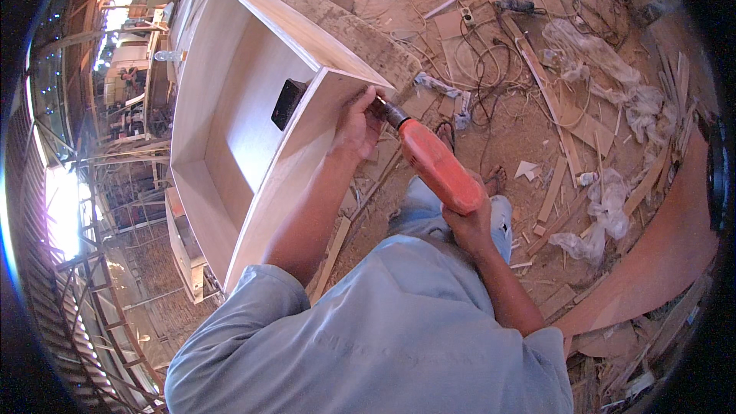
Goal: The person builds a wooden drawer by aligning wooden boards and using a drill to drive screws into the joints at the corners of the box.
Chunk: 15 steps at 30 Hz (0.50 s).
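My right hand (pixel 473 218) is wrapped round the handle of an orange-red power drill (pixel 438 165). The drill's dark chuck end points up and left at the outer face of a pale wooden box (pixel 326 111), close to its corner. Beside the drill tip my left hand (pixel 360 124) rests against that same face, thumb and fingers drawn together. Whatever its fingertips pinch, if anything, is too small or hidden to make out. Inside the open box, by the near wall, lies a black rectangular object (pixel 288 104).
The box stands on a rough wooden bench (pixel 349 34). Cables (pixel 491 69), wood strips (pixel 548 96) and crumpled clear plastic (pixel 606 218) litter the dusty floor to the right. A curved brown sheet (pixel 652 261) leans at the right. A clear bottle (pixel 169 55) is beyond the box.
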Each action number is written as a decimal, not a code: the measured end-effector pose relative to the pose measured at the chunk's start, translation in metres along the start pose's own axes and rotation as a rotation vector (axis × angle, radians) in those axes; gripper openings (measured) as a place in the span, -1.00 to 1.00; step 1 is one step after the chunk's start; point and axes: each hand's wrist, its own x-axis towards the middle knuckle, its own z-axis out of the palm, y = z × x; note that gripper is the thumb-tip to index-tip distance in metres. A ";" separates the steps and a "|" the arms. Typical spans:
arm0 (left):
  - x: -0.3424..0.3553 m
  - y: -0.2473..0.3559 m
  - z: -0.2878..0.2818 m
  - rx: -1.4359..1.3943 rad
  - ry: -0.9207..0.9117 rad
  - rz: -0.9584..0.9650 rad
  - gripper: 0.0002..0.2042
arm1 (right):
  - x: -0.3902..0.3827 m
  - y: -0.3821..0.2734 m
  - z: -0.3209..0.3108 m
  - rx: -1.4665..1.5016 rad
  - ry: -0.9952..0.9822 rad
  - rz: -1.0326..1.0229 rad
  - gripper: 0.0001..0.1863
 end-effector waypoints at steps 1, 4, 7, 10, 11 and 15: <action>0.001 0.001 0.000 0.001 -0.014 -0.011 -0.80 | 0.000 -0.001 0.000 -0.004 0.000 -0.010 -0.37; 0.001 -0.002 0.001 0.008 0.003 0.016 -0.79 | 0.000 -0.002 0.002 -0.011 0.001 -0.028 -0.37; 0.003 -0.001 0.000 -0.007 -0.004 0.008 -0.82 | 0.000 0.006 0.005 -0.039 0.014 -0.063 -0.36; 0.005 0.001 -0.003 -0.021 -0.020 0.005 -0.83 | 0.001 0.012 0.008 -0.100 0.034 -0.145 -0.31; 0.005 0.001 -0.003 -0.019 -0.025 0.005 -0.83 | 0.001 0.011 0.009 -0.106 0.038 -0.146 -0.31; 0.003 0.004 -0.001 -0.043 -0.041 -0.003 -0.84 | 0.001 0.013 0.010 -0.079 0.038 -0.152 -0.31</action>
